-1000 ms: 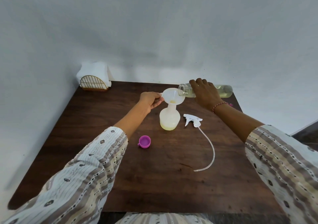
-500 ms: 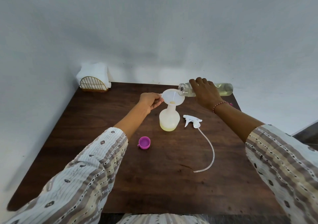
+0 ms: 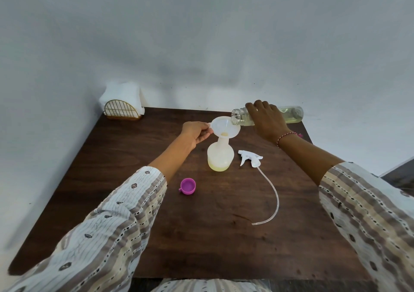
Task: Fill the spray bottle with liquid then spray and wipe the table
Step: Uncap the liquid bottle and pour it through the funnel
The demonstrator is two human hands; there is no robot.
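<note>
Your right hand (image 3: 266,121) is wrapped over a clear plastic bottle (image 3: 291,115), fingers curled across its top, and holds it on its side with the open mouth just over the rim of the white funnel (image 3: 226,128). Pale yellow liquid lies along the bottle's lower side. Your left hand (image 3: 195,132) pinches the funnel's small tab at its left edge between thumb and fingers. A little yellow liquid sits at the funnel's throat.

The funnel stands in the neck of the translucent spray bottle (image 3: 220,156), which is upright near the middle of the dark wooden table (image 3: 112,157), with a shallow yellow layer at its bottom. Just to its right lies the white trigger sprayer head (image 3: 249,157), its dip tube curving toward you. A purple cap (image 3: 187,186) rests open side up nearer you, left of the bottle. At the far left corner stands a gold wire napkin holder (image 3: 122,110) with white napkins.
</note>
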